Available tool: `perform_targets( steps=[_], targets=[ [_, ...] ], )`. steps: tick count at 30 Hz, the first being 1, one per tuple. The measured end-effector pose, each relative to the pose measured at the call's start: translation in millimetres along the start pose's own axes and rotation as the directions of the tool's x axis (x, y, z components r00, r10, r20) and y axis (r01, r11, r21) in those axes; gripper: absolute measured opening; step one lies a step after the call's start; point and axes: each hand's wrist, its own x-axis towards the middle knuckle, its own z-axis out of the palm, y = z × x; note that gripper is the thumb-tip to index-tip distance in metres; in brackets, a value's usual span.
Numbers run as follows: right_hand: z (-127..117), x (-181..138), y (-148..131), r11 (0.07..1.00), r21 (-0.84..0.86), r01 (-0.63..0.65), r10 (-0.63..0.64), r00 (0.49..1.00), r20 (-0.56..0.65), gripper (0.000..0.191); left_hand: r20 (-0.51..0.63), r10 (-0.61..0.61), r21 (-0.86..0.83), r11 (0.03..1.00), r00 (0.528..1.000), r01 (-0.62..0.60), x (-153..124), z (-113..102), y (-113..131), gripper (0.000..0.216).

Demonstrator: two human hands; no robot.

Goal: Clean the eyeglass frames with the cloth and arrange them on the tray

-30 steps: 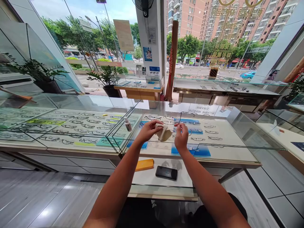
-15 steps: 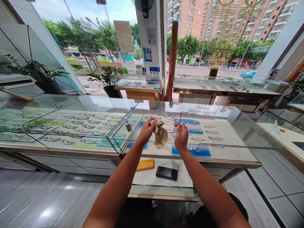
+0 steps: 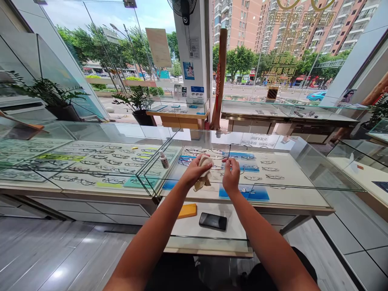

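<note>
The glass display case (image 3: 291, 201) extends across the area in front of me. A white pull-out shelf (image 3: 234, 227) projects from it toward me, at a lower level. My left hand (image 3: 193, 173) is closed in a pinch on a crumpled beige cloth (image 3: 202, 182). My right hand (image 3: 231, 174), curled nearly to a fist, pinches the eyeglasses (image 3: 229, 152) above the display case. A black oblong item (image 3: 213, 221) lies on the shelf, just right of an orange pouch (image 3: 188, 210). A small bottle (image 3: 164, 161) stands on the display case, left of my left hand. One thin side of the eyeglasses points upward; whether the cloth touches them, I cannot tell.
</note>
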Motion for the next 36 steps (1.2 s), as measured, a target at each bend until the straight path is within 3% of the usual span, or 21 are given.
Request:
perform_targets(
  steps=[5,9,12,16,21,24,31,36],
  targets=[
    [0,0,0,1.0,-0.012,0.009,-0.009,1.0,-0.002,0.031,0.047,-0.006,-0.101,0.995,0.999,0.01,2,-3,-1,0.061],
    [-1,-1,0,1.0,-0.019,0.005,-0.005,1.0,0.007,0.031,0.038,0.024,-0.083,0.996,0.999,-0.021,4,-3,-4,0.058],
    [0,-1,0,1.0,-0.018,0.001,-0.001,1.0,0.021,0.032,-0.021,0.013,-0.001,1.0,1.0,-0.013,6,-2,-7,0.055],
    [1,-1,0,1.0,-0.014,-0.004,0.005,0.999,0.038,0.032,-0.142,-0.025,0.049,0.998,0.99,0.032,8,-5,-9,0.035],
    [0,-1,-2,1.0,-0.015,-0.003,0.003,0.999,0.034,0.031,-0.03,0.146,0.11,0.984,0.989,-0.142,9,-9,-3,0.033],
    [0,-2,-2,1.0,-0.014,-0.004,0.004,0.999,0.033,0.031,0.031,0.158,0.141,0.977,0.987,-0.161,8,-10,1,0.038],
    [1,-3,-4,1.0,0.0,0.006,-0.006,0.996,0.087,0.03,0.013,0.241,0.263,0.935,0.97,-0.236,6,-9,-1,0.027],
    [5,-9,-8,0.999,0.023,0.047,-0.051,0.98,0.193,0.029,-0.023,0.277,0.292,0.921,0.961,-0.259,3,-9,-5,0.028]
  ],
)
